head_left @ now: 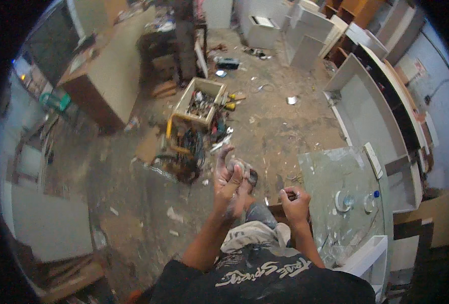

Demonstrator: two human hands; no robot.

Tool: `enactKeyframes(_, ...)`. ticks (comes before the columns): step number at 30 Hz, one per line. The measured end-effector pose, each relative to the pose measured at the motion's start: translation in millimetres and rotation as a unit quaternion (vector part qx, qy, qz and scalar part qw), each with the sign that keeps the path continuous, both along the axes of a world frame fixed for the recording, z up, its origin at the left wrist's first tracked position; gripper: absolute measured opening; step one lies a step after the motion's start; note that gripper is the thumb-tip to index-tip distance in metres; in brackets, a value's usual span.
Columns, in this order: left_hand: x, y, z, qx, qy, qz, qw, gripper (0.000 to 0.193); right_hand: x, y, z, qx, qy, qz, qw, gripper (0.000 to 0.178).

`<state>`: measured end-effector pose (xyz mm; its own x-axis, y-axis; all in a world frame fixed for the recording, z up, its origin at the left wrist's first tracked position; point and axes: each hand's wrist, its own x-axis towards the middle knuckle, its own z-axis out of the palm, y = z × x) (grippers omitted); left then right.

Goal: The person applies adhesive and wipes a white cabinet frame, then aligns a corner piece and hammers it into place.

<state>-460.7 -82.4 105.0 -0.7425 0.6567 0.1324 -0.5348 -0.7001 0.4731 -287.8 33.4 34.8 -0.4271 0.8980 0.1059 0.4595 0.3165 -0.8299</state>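
Holding hands apart. Reaching left hand (227, 195) forward, just beside grey-smeared leg (261, 215); overlapping dusty skin there, so cannot tell whether touching or gripping. Curling right hand (296, 202) loosely, bunching fingers near left edge of greenish desk (320, 177); cannot tell whether pinching anything small. Placing leg below and between hands, above pale shorts (249, 235) in view. Wearing black shirt (265, 278). Showing on desk: clear blue-capped bottle (369, 203), white ring-shaped item (341, 201). Showing ahead on littered floor (270, 111): cream bin (193, 120) holding small hardware, dark cables (196, 144) heaping nearby.
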Motion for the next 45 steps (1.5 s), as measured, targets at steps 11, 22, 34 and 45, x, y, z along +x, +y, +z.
enactKeyframes(11,-71.3,208.3,-73.1,-0.309,0.104,-0.127,0.937,0.052,-55.6,215.2,-30.0,-0.064,0.087,-0.118,0.987,0.014)
enactKeyframes(22,-140.6,343.5,-128.4,-0.432,0.105,-0.257,0.858,0.064,-69.7,387.6,-51.7,-0.123,0.09,-0.217,0.964,0.012)
enactKeyframes(34,-261.4,521.8,-114.2,-0.332,0.186,-0.368,0.848,0.052,-253.4,487.4,1.9,-0.259,0.187,-0.117,0.94,0.017)
enactKeyframes(45,-374.1,659.7,-13.0,-0.171,0.248,-0.265,0.916,0.054,-382.2,587.4,104.1,-0.203,0.241,-0.092,0.945,0.015)
